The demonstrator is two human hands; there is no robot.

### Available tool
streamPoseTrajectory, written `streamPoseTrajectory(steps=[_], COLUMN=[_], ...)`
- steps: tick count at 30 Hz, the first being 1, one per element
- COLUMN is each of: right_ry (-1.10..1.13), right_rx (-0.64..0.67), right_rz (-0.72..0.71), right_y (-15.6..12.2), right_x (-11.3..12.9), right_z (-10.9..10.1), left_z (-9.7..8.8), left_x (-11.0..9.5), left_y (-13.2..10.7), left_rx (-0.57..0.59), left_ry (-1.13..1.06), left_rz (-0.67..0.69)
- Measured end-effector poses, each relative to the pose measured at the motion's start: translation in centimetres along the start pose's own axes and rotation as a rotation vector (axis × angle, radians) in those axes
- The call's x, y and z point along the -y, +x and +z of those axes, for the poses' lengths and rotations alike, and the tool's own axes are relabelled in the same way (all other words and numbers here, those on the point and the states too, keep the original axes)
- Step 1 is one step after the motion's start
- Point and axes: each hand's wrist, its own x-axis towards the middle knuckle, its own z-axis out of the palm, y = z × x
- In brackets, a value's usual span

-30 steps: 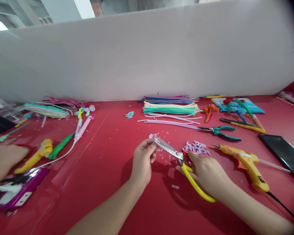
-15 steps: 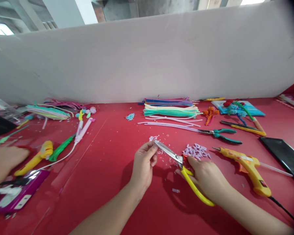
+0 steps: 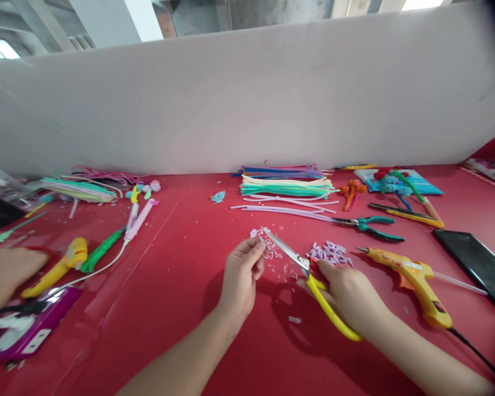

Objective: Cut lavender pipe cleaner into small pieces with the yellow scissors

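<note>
My right hand (image 3: 348, 291) grips yellow-handled scissors (image 3: 334, 316), whose metal blades point up and left toward my left hand. My left hand (image 3: 242, 269) is closed in a pinch, thumb against the fingers; whatever sits at the fingertips is too small to make out. Past those fingertips lie small pale lilac clippings (image 3: 272, 247), scattered on the red tabletop. A pile of short lilac pieces (image 3: 330, 253), cut like bits of pipe cleaner, lies just beyond my right hand. One small clear scrap (image 3: 295, 319) rests below the scissors.
Bundled pipe cleaners (image 3: 286, 187) lie at the back, near green-handled pliers (image 3: 375, 225). A yellow glue gun (image 3: 412, 275) and a phone (image 3: 474, 267) are on the right. At left are another person's arm (image 3: 12, 272), a purple power strip (image 3: 35, 324) and a pink-and-white glue gun (image 3: 138, 223).
The scissors' blades have moved off the left fingertips, their tips now slightly beyond them. My left hand stays almost in place, still pinched.
</note>
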Motion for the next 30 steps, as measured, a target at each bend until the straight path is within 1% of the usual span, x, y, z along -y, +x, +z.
streamPoseTrajectory(steps=[3,5,8,11,13,14,16,19,21,24,27,30], right_ry=[-0.022,-0.027,-0.004,-0.001,0.067,0.143,0.366,0.725,0.887,0.964,0.942,0.926], right_rx=[-0.013,0.004,0.051,0.032,0.007,0.005,0.028,0.09,0.133,0.158,0.129,0.156], right_rz=[0.068,0.103,0.14,0.155,0.158,0.155,0.138,0.14,0.163,0.176,0.202,0.183], right_y=[0.3,0.4,0.5,0.6,0.7,0.8,0.8,0.6,0.4,0.2,0.4,0.5], right_x=[-0.3,-0.4,-0.5,-0.7,-0.7,-0.6,-0.2,0.7,1.3,1.7,1.6,1.3], right_z=[-0.7,-1.1,-1.6,-1.6,-1.5,-1.5,-1.5,-1.9,-2.1,-2.3,-2.3,-2.0], left_z=[0.1,0.2,0.2,0.0,0.0,0.1,0.3,0.9,1.1,1.2,1.1,1.0], left_x=[0.0,0.1,0.3,0.5,0.5,0.5,0.5,0.5,0.5,0.5,0.6,0.8], left_y=[0.0,0.0,0.1,0.1,0.1,0.1,-0.2,-0.8,-1.1,-1.3,-1.3,-1.3], left_rx=[-0.007,0.012,0.048,0.06,0.069,0.089,0.183,0.384,0.471,0.522,0.574,0.597], left_ry=[0.008,0.025,0.05,0.055,0.061,0.073,0.131,0.258,0.321,0.383,0.446,0.495], left_rz=[-0.003,-0.01,-0.035,-0.045,-0.041,-0.05,-0.118,-0.253,-0.287,-0.292,-0.273,-0.26])
